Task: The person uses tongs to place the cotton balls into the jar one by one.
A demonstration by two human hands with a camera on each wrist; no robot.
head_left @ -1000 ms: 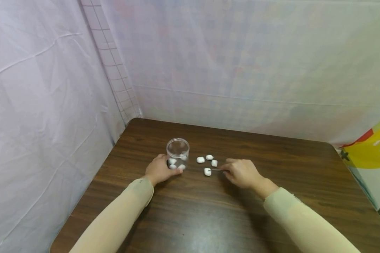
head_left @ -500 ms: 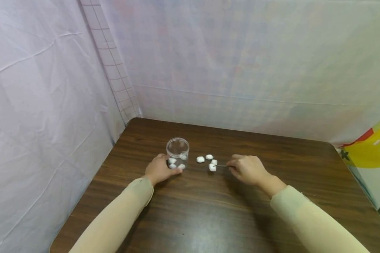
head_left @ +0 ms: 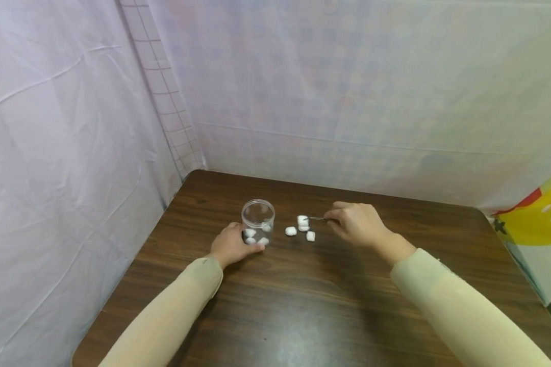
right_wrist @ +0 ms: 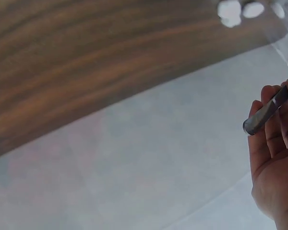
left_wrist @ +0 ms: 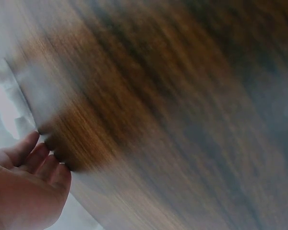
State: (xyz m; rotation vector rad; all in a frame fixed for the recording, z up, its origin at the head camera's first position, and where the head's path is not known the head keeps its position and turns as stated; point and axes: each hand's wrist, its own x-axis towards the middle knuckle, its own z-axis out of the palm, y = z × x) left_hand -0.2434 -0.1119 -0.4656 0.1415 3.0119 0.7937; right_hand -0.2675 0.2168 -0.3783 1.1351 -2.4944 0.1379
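In the head view my left hand (head_left: 231,245) rests around the near left side of a clear plastic jar (head_left: 258,224), which stands upright without a lid and has several cotton balls inside. My right hand (head_left: 355,223) pinches metal tweezers (head_left: 318,219). At their tips is a white cotton ball (head_left: 302,220), overlapping another cotton ball (head_left: 304,229) behind the jar's right side. Two more lie close by, one to the left (head_left: 291,231) and one nearer me (head_left: 310,236). The right wrist view shows the tweezers' rounded end (right_wrist: 264,116) across the fingers.
The dark wood-grain table (head_left: 284,306) has rounded corners. White cloth hangs behind it (head_left: 349,102) and along the left (head_left: 73,204). A yellow and red printed cloth (head_left: 542,214) is at the far right.
My right hand has moved away from me with the tweezers. The cotton ball at their tips went from the near side of the loose group to its far side. My left hand and the jar stayed put.
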